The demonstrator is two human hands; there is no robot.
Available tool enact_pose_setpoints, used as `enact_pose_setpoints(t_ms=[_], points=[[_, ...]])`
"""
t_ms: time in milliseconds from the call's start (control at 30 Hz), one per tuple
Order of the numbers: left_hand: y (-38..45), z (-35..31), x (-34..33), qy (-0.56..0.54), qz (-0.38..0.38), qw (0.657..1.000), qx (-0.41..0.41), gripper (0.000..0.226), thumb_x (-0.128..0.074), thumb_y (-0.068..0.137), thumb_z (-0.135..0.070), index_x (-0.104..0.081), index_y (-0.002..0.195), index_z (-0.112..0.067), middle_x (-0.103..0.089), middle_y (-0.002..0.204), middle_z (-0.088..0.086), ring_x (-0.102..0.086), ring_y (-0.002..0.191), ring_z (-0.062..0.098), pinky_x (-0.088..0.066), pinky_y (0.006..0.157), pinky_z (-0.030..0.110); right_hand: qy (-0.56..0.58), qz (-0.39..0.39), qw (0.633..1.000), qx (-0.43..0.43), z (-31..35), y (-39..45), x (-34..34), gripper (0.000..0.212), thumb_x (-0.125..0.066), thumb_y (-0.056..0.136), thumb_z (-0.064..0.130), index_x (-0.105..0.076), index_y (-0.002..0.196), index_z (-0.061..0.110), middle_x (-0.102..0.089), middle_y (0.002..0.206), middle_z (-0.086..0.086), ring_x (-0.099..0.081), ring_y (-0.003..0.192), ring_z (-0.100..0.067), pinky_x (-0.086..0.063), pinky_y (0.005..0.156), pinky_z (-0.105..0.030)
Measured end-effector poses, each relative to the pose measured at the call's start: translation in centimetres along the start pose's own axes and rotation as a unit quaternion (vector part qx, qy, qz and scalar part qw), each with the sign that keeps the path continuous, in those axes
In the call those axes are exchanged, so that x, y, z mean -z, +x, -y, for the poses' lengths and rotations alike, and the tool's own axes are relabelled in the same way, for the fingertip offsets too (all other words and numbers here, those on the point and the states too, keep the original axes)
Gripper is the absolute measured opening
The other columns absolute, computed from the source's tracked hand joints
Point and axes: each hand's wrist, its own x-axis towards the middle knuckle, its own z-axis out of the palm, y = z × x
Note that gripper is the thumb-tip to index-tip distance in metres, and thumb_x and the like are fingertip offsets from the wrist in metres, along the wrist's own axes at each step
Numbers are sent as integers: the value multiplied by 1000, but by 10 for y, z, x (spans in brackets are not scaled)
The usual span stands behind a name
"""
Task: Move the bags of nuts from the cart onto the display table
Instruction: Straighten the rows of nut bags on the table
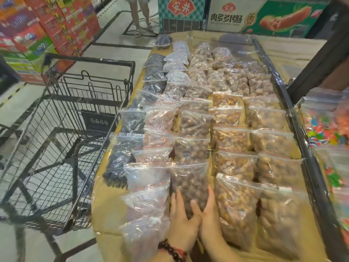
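Several rows of clear zip bags of nuts and dark dried fruit cover the cardboard-lined display table [105,197]. At its near end lies a bag of brown nuts [189,183]. My left hand [182,222], with a bead bracelet at the wrist, presses against that bag's left side. My right hand [209,216] cups its right side, thumb over the front. Both hands grip this one bag as it rests on the table. The black wire cart [62,140] stands to the left of the table; I see no bags in its basket.
A black frame edge [294,118] bounds the table on the right, with a bin of colourful wrapped sweets [324,129] beyond it. Stacked cartons [47,29] line the far left. A person's legs [140,17] stand in the aisle behind, near a freezer with printed signs.
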Motion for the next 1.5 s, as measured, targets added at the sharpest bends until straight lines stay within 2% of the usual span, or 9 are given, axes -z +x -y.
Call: enact_pose_setpoints(t_ms=[233,333,433,533,700,900,1200,1300,1500], points=[[13,-10,-3,48,-9,999,-3,82,-52,93,-18,-2,157,-25,10,165,0,11,151,17,-1,121,34,-10,32,999,23,9,-11,6,71,-56,96,9,-24,157,24,-35,159,-2,-33,146,-17,-28,121,-38],[-1,-9,-5,61,-9,997,-38,82,-54,92,-16,-5,157,-27,9,163,-5,11,151,15,-4,121,34,10,38,999,37,12,-21,33,49,-55,97,6,-50,140,29,-44,149,9,-34,142,-9,-24,120,-29],[-22,-7,-22,62,70,989,-110,70,-51,94,-15,-19,154,-31,-14,159,-16,-12,148,3,-12,119,23,18,-100,993,63,-6,-34,78,36,-61,94,5,-60,115,34,-50,135,10,-41,134,-8,-29,110,-25],[-31,-8,-50,37,161,982,-90,69,-54,91,-27,-24,152,-35,-26,156,-18,-23,145,2,-18,119,23,-15,-200,980,-13,-35,-30,112,48,-67,90,13,-53,136,18,-48,146,-6,-44,136,-27,-36,111,-43],[-21,-9,-92,102,138,985,-14,89,-54,91,-41,-1,158,-16,3,165,2,-3,152,19,-8,123,32,-132,-123,983,-16,-51,-27,111,72,-66,93,35,-32,154,17,-34,160,-5,-25,149,-27,-22,121,-44],[-17,-2,-91,140,158,977,-2,89,-56,85,-36,-8,157,-17,-9,160,5,-16,147,21,-18,119,29,-189,-83,978,4,-54,-28,125,59,-61,97,28,-39,151,22,-43,154,2,-27,145,-18,-21,119,-32],[14,-32,-86,-103,69,989,81,39,-60,85,-29,-40,118,-31,-58,110,-3,-59,90,13,-49,84,32,66,-56,996,-26,-27,7,120,96,-72,88,29,-9,160,28,-29,162,2,-33,147,-23,-32,118,-46],[44,-29,-102,-104,72,988,91,54,-64,56,-43,-54,105,-22,-65,94,4,-66,93,29,-53,92,49,141,-56,987,-55,-17,22,113,102,-75,87,21,-4,160,27,-29,162,-5,-34,146,-25,-33,118,-47],[33,-45,-94,-11,33,998,55,17,-55,89,-26,-45,102,-21,-60,104,5,-60,103,28,-48,96,39,160,-65,984,-43,-19,25,108,87,-80,82,10,-30,154,12,-40,153,-10,-40,140,-27,-39,112,-40]])
